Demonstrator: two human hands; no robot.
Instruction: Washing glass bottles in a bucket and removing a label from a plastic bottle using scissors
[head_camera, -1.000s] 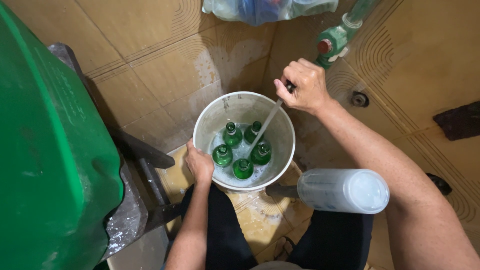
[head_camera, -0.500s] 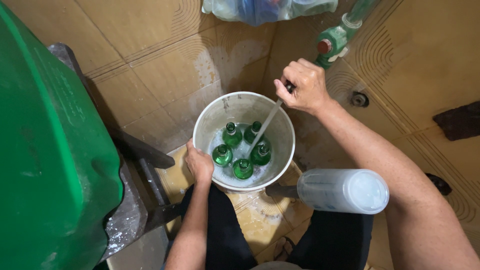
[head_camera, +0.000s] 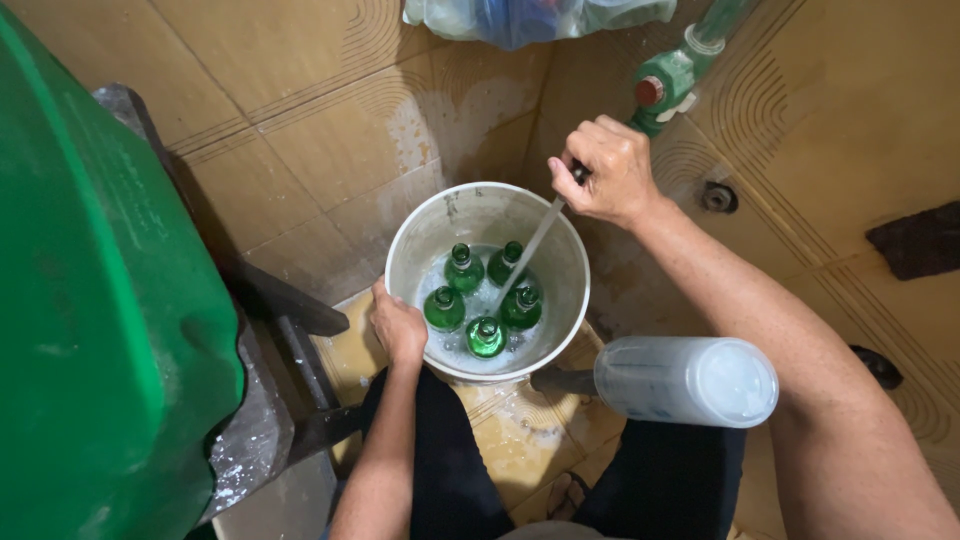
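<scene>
Fingers of the right hand are curled tight around the top end of a thin grey rod, which slants down and to the left from the fist into a white bucket. The rod's lower end disappears among the necks of five green glass bottles standing upright in foamy water, so its tip cannot be made out, nor whether it enters one of the bottles. The bucket lies below and left of this hand, between the person's two arms, on a tiled floor.

Across the bucket, the left hand grips the near-left rim, fingers folded over the edge and closed on it; the fingertips inside the rim are hidden.

Lying on its side just right of the bucket, under the right forearm, is a clear plastic jar with a pale lid facing right. A dark stub touches its left end, too shadowed to identify. Beyond the right hand, a green pipe valve with a red cap angles up out of view. A plastic bag is cut off at the top edge. A large green bin fills the left side, cropped by the frame.
</scene>
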